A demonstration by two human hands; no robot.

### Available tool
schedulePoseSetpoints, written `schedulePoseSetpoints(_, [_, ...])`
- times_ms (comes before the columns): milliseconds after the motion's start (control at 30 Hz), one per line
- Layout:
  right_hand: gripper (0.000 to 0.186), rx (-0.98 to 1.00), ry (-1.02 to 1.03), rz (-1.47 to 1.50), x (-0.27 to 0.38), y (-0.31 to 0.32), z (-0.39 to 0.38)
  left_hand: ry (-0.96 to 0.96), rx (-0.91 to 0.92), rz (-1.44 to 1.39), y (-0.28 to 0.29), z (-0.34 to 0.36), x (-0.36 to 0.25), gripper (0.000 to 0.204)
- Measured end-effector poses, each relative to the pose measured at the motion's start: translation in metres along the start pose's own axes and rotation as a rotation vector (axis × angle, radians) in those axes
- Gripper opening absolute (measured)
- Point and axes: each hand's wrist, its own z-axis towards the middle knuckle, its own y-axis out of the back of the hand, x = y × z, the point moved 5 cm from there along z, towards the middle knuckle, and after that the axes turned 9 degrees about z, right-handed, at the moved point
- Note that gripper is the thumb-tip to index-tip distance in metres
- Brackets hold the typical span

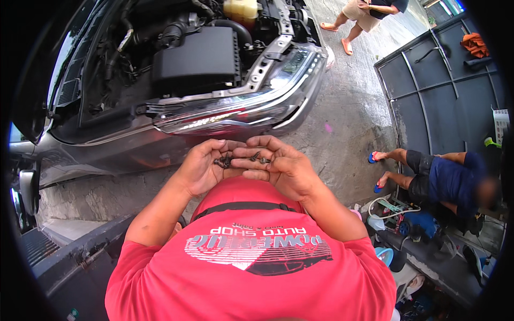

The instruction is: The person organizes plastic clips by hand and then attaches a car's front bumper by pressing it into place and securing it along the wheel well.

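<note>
My left hand [202, 167] is cupped palm up, holding a clump of small dark fasteners [224, 161] in its fingers. Beside it, my right hand [284, 168] is cupped too, its curled fingers cradling a few small bolts or clips [262, 160]. The fingertips of the two hands meet or nearly meet in front of my red shirt. Just beyond them stands a dark gray car [134, 152] with its engine bay [195, 56] uncovered, showing a black box, a hose and a pale reservoir near the headlight [289, 75].
A person in shorts and orange sandals [369, 13] stands at upper right on the concrete floor [348, 101]. Another person in dark blue [450, 179] is beside a dark metal gate [439, 85]. Hoses and assorted items [412, 222] lie at lower right. A dark metal structure [80, 273] is at lower left.
</note>
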Motion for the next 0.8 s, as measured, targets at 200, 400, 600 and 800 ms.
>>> schedulePoseSetpoints(200, [0.051, -0.033, 0.106, -0.099, 0.081, 0.060, -0.091, 0.021, 0.136, -0.073, -0.091, 0.083, 0.050, 0.056])
schedulePoseSetpoints(400, [0.043, -0.129, 0.219, -0.176, 0.137, 0.096, -0.167, 0.079, 0.199, -0.009, -0.172, 0.143, 0.078, 0.058])
schedulePoseSetpoints(600, [0.057, -0.078, 0.280, -0.013, 0.164, 0.121, -0.208, 0.159, 0.263, -0.012, -0.213, 0.182, 0.099, 0.059])
schedulePoseSetpoints(800, [0.065, -0.052, 0.318, 0.082, 0.176, 0.130, -0.230, 0.194, 0.289, 0.015, -0.237, 0.198, 0.108, 0.058])
